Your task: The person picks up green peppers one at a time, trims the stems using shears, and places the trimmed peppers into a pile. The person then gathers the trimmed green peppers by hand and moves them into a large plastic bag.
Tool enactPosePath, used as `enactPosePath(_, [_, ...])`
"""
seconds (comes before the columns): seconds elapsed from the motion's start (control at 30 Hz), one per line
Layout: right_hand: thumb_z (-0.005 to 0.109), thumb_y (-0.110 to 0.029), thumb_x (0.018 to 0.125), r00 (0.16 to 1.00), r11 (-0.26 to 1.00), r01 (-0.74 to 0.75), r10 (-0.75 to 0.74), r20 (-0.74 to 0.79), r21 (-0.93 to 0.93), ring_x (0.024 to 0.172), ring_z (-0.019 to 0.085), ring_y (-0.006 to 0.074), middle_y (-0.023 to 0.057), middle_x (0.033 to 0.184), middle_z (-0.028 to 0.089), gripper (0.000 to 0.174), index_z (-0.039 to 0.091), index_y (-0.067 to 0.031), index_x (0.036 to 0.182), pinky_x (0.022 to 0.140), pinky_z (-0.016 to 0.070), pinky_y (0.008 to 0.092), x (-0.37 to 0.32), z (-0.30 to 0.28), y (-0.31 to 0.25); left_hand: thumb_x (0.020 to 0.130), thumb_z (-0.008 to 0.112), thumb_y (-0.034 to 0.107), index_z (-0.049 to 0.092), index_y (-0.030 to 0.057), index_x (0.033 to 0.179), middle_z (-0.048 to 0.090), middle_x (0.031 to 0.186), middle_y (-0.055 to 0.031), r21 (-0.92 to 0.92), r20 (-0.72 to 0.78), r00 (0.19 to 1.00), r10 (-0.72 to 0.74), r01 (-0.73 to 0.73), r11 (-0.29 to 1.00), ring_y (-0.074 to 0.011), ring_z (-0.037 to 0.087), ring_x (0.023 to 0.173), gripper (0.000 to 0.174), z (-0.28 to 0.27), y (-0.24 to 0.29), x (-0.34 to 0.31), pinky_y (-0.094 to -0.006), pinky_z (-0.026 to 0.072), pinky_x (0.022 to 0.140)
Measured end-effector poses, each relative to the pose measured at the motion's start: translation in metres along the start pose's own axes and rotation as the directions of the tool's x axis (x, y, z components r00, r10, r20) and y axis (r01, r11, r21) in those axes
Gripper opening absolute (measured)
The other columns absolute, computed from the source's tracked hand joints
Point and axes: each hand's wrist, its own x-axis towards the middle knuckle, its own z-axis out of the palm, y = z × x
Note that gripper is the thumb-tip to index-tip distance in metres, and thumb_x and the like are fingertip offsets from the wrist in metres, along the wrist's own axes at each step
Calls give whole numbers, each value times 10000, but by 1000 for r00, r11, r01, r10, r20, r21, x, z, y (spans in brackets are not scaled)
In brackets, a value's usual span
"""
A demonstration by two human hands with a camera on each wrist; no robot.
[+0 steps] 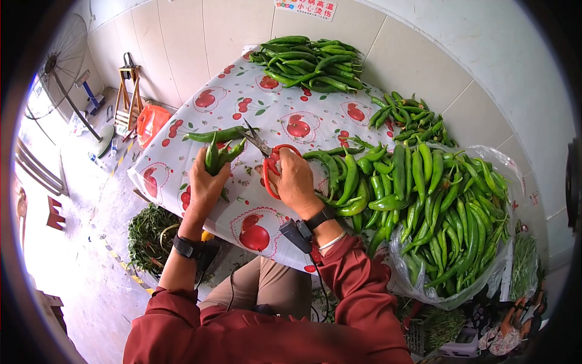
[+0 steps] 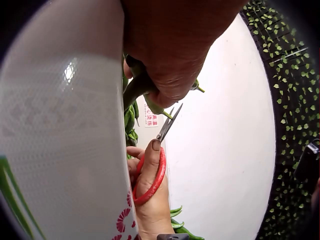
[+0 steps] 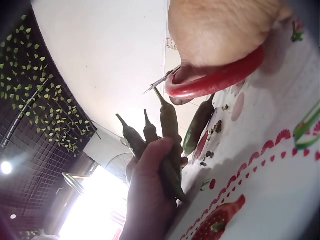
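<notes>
Several green peppers (image 1: pixel 212 156) are gripped in my left hand (image 1: pixel 205 182), stems up; the right wrist view shows the peppers (image 3: pixel 169 120) with stems on and my left hand (image 3: pixel 150 195) wrapped round them. My right hand (image 1: pixel 296 182) holds scissors with red handles (image 1: pixel 271 189), fingers through the loops. In the left wrist view the scissor blades (image 2: pixel 171 122) are parted close to a pepper stem (image 2: pixel 167 114); whether they touch it I cannot tell. Another pepper (image 1: pixel 218 134) lies on the cloth beyond my left hand.
Stacked peppers (image 1: pixel 309 64) lie at the table's far edge, a smaller pile (image 1: pixel 415 118) to their right. A clear plastic bag (image 1: pixel 397 267) heaped with peppers (image 1: pixel 461 224) is at the right. Leafy greens (image 1: pixel 148 239) are on the floor at left, near a red bag (image 1: pixel 151 124).
</notes>
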Motion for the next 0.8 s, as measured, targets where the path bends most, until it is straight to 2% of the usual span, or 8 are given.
enactPosePath(0.07, [714, -324, 778, 1000, 1000, -15, 15, 6, 7, 727, 593, 360, 165, 769, 597, 404, 535, 9, 921, 644, 454, 440, 0, 0, -1, 775, 654, 88, 536, 1, 969, 595, 749, -61, -4, 7, 1000, 4, -4, 1000, -122, 560, 665, 242, 0, 2, 0, -280, 462, 614])
enactPosePath(0.13, [707, -330, 786, 999, 999, -31, 31, 13, 14, 702, 597, 359, 162, 739, 596, 403, 535, 9, 920, 619, 457, 439, 0, -1, -2, 770, 647, 106, 530, 9, 936, 532, 751, -13, -37, 21, 999, -40, 41, 998, -100, 483, 686, 225, 1, 5, -1, -271, 420, 628])
enactPosePath(0.27, [681, -354, 809, 997, 997, -70, 71, 23, -18, 662, 617, 363, 153, 697, 611, 384, 543, -17, 929, 571, 468, 439, -1, -1, -3, 767, 647, 106, 529, 7, 943, 535, 753, -17, -55, 32, 998, -51, 53, 997, -102, 482, 688, 233, 0, 7, -1, -272, 422, 630])
enactPosePath(0.33, [672, -359, 817, 995, 996, -91, 92, 38, -25, 656, 622, 364, 152, 695, 617, 374, 546, -27, 933, 564, 473, 438, -2, 0, -3, 780, 646, 85, 530, -1, 966, 598, 740, -67, -17, 8, 1000, 3, -2, 1000, -137, 578, 649, 234, 1, 4, 0, -284, 469, 598])
enactPosePath(0.47, [659, -350, 835, 991, 991, -135, 135, 13, 17, 637, 616, 363, 145, 688, 618, 330, 548, -43, 885, 540, 466, 430, -2, -1, -6, 765, 645, 73, 536, 0, 1005, 608, 794, -97, 6, -18, 1000, -11, 11, 1000, -178, 601, 705, 273, 2, -1, 2, -307, 476, 650])
enactPosePath(0.57, [656, -360, 839, 988, 986, -153, 155, -22, 63, 625, 613, 361, 145, 687, 616, 336, 544, -43, 850, 527, 462, 425, -2, 0, -2, 735, 642, 60, 573, 2, 1011, 600, 863, -124, 60, -26, 999, 47, -45, 997, -247, 598, 786, 290, 0, -6, 10, -346, 471, 733])
enactPosePath(0.63, [646, -388, 843, 987, 984, -155, 158, -24, 88, 629, 618, 361, 150, 693, 621, 365, 542, -39, 856, 529, 470, 430, -2, 0, -2, 709, 636, 62, 615, 4, 991, 579, 916, -135, 260, 16, 994, 111, -112, 959, -293, 560, 882, 289, -7, -5, 23, -375, 443, 818])
enactPosePath(0.8, [661, -398, 832, 988, 985, -151, 154, -32, 84, 590, 607, 351, 140, 687, 614, 384, 535, -36, 814, 513, 458, 420, -2, 0, -2, 702, 632, 100, 624, -7, 961, 579, 970, -153, 390, 7, 987, 160, -150, 909, -324, 528, 954, 281, -12, -23, 54, -396, 418, 875])
